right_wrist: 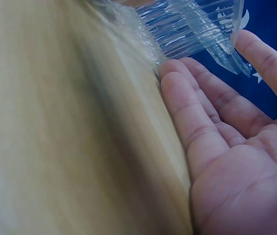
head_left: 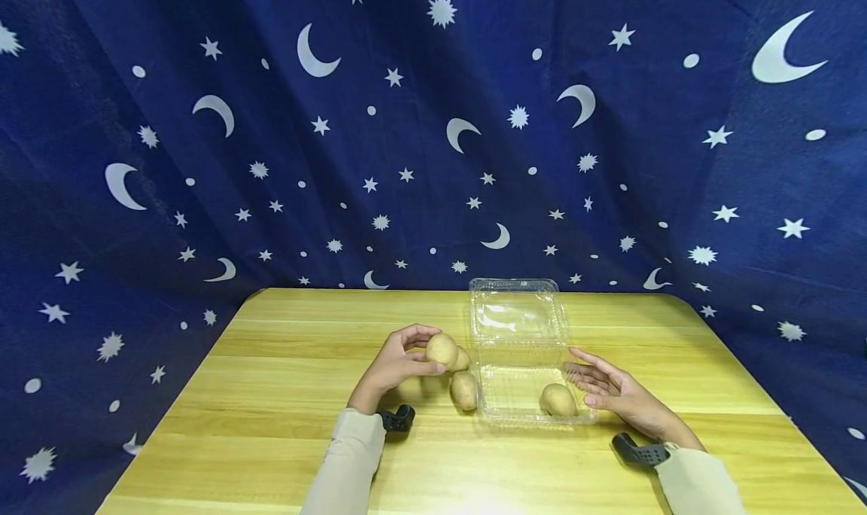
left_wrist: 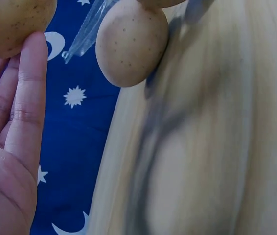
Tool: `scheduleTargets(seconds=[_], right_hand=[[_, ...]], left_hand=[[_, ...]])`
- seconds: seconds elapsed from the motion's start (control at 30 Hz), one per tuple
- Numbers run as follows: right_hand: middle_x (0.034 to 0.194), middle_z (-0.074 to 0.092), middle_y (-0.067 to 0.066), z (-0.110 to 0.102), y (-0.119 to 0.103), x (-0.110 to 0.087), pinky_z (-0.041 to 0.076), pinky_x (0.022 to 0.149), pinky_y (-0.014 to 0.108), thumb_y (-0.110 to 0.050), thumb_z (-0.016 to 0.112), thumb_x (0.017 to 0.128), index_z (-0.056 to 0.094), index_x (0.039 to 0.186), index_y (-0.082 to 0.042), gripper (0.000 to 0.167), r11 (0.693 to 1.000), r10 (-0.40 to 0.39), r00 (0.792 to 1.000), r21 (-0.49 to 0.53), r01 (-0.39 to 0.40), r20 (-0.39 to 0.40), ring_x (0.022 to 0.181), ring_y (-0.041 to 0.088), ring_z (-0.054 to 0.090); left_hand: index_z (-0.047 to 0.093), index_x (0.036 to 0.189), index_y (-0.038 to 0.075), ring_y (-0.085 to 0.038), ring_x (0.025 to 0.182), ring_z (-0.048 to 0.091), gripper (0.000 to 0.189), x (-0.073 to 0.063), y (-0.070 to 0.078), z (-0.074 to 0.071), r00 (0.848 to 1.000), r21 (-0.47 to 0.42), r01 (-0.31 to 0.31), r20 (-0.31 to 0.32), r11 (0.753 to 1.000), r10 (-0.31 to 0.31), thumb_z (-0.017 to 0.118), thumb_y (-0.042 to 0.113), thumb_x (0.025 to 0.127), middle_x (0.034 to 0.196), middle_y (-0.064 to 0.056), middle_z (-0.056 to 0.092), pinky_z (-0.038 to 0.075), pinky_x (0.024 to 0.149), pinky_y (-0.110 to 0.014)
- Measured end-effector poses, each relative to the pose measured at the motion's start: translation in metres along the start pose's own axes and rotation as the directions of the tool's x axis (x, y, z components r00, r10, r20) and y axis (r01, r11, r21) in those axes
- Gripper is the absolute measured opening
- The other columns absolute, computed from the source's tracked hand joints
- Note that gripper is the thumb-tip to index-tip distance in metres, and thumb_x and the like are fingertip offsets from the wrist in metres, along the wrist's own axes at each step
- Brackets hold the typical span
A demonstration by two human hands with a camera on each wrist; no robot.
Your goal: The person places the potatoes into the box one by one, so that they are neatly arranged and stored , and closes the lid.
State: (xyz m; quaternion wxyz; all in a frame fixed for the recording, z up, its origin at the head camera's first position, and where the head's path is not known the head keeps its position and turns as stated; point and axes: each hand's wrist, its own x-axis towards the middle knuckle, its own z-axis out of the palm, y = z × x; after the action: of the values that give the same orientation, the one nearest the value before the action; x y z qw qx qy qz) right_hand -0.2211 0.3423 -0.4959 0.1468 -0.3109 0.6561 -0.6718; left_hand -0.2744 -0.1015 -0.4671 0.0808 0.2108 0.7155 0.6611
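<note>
My left hand [head_left: 398, 363] grips a potato [head_left: 442, 348] between thumb and fingers, raised above the table. The same held potato [left_wrist: 16, 24] fills the upper left of the left wrist view. Behind and below it, a second potato [head_left: 462, 359] is partly hidden. Another potato [head_left: 463, 391] lies against the left side of a clear plastic clamshell box [head_left: 501, 419], whose lid [head_left: 518, 315] is folded back. One potato [head_left: 558, 400] sits inside the box at its right. Beside the box's right wall, my right hand [head_left: 619, 394] has its fingers extended, with fingertips [right_wrist: 177, 83] at the plastic.
The light wooden table [head_left: 284, 455] extends around the box. A dark blue curtain [head_left: 406, 123] with moons and stars hangs behind it and at both sides. Each wrist wears a black device, such as the right one [head_left: 640, 451].
</note>
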Motion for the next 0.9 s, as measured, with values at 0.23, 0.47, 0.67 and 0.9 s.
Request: scheduleTargets(seconds=[0.23,0.47,0.67,0.9], right_hand=[[0.161,0.053,-0.005,0.001,-0.002,0.000,0.046,0.113,0.020,0.008,0.051,0.108,0.032,0.171,-0.015,0.070,1.000,0.010,1.000,-0.005,-0.010,-0.005,0.141,0.007,0.055],[0.161,0.054,-0.006,0.001,-0.002,0.000,0.046,0.113,0.020,0.009,0.052,0.108,0.032,0.171,-0.013,0.070,1.000,-0.007,1.000,0.012,0.007,0.002,0.142,0.007,0.055],[0.160,0.054,-0.008,0.000,-0.001,0.000,0.046,0.112,0.019,0.008,0.052,0.108,0.033,0.171,-0.016,0.070,1.000,0.007,1.000,-0.002,-0.007,-0.006,0.141,0.006,0.055],[0.160,0.054,-0.008,0.000,-0.001,0.000,0.046,0.112,0.019,0.008,0.052,0.108,0.033,0.171,-0.015,0.070,1.000,0.010,1.000,-0.004,-0.010,-0.005,0.141,0.006,0.055]], left_hand=[[0.066,0.134,-0.008,-0.021,0.112,0.063,0.058,0.000,0.005,0.007,1.000,0.006,0.003,0.014,1.000,-0.003,0.088,0.001,0.082,0.126,-0.012,0.068,0.059,0.096,-0.033],[0.067,0.133,-0.007,-0.021,0.112,0.061,0.057,0.000,0.012,0.015,1.000,-0.009,0.019,0.024,1.000,-0.018,0.088,0.000,0.080,0.124,-0.011,0.068,0.059,0.094,-0.031],[0.068,0.131,-0.004,-0.021,0.113,0.061,0.057,0.001,0.015,0.022,0.999,0.000,0.032,0.030,0.999,-0.032,0.089,-0.002,0.078,0.124,-0.009,0.068,0.060,0.093,-0.031],[0.068,0.132,-0.003,-0.021,0.114,0.062,0.058,0.002,0.019,0.032,0.998,0.008,0.029,0.051,1.000,-0.029,0.091,0.000,0.078,0.125,-0.010,0.067,0.060,0.095,-0.033]])
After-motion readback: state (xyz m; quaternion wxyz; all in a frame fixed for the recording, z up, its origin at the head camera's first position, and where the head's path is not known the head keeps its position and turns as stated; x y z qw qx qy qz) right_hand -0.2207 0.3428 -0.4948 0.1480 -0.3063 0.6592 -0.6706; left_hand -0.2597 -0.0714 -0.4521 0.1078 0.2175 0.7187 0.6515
